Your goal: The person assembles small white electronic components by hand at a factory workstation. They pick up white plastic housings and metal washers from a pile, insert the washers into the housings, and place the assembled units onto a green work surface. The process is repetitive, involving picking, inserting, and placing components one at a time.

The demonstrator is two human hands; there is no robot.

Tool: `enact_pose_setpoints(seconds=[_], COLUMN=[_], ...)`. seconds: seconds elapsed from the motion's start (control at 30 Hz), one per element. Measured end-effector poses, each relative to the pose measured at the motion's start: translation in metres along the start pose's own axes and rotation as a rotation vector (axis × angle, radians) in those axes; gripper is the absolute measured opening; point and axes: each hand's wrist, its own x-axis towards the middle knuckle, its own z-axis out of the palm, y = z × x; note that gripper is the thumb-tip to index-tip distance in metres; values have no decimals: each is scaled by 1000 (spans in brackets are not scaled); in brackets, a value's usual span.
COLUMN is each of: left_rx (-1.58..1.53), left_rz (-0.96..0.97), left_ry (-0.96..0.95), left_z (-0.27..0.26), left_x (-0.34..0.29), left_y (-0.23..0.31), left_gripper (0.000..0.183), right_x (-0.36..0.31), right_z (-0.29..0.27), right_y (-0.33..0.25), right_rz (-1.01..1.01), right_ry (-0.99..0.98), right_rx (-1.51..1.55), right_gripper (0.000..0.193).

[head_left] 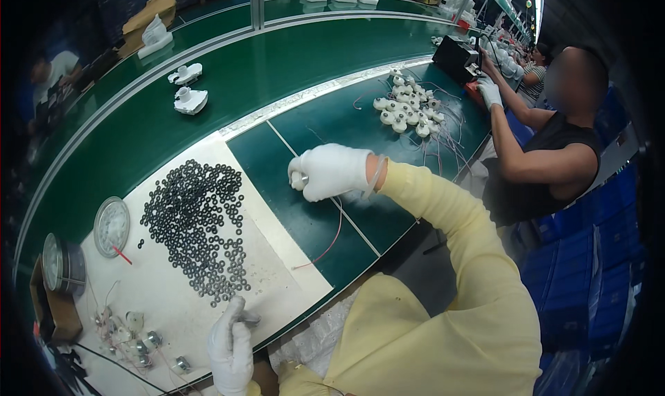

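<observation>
My right hand (332, 172), in a white glove, is closed around a small motor with a white cap (299, 180) above the green work mat. A thin pinkish wire (335, 238) trails from that side onto the mat and the white board's edge. Closer to me, my left hand (232, 344), also gloved in white, lies at the near edge of the white board. Its fingers are stretched out, with nothing visible in them. Just beyond its fingertips spreads a big pile of small black rings (194, 216).
Wired motors (142, 344) lie at the near left, by a wire spool (62, 261) and a round dish (111, 226). Capped white motors (409, 108) are heaped at the back right. Beyond runs a green conveyor (228, 70) bearing white parts (190, 101). A co-worker (547, 146) sits at right.
</observation>
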Motion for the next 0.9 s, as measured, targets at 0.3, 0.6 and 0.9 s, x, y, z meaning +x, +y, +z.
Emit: enact_pose_setpoints(seconds=[0.3,0.6,0.9], left_rx=[-153,-145,-47], left_rz=[-128,-75,30], left_ry=[17,-44,-87], left_z=[-2,-6,-9], left_x=[8,6,8], left_y=[16,7,2], left_gripper=[48,37,34], right_x=[-21,-51,-93], right_z=[8,-31,-16], right_y=[-46,-25,-21], right_rz=[-190,0,10], right_ry=[-113,384,-454], right_rx=[78,845,990], right_gripper=[40,46,85])
